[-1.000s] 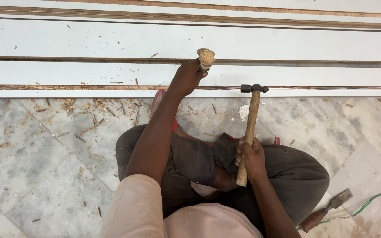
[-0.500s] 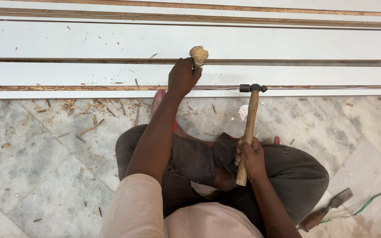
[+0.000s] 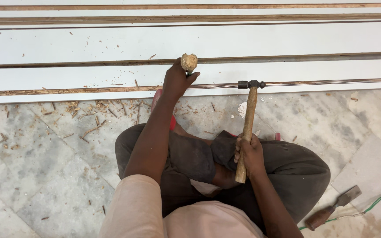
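The left hand (image 3: 176, 81) has moved a little higher on the boards since half a second ago, so the chisel (image 3: 188, 63) with its worn wooden top now stands at the dark groove (image 3: 111, 63) between two white boards (image 3: 89, 44). The fingers are closed around the chisel; its blade is hidden by the hand, so I cannot tell if it touches the wood. The right hand (image 3: 248, 154) has not moved: it grips the hammer (image 3: 247, 128) low on the wooden handle, and the steel head rests near the edge of the closest board (image 3: 331, 70), well apart from the chisel.

Many wood chips (image 3: 84, 110) lie on the marble floor (image 3: 45, 167) to the left, so I judge that part of the edge is already cut. To the right the floor has few chips, so this part seems left to do. A second chisel (image 3: 331, 207) lies beside the person's knee, near a green wire (image 3: 375, 202).
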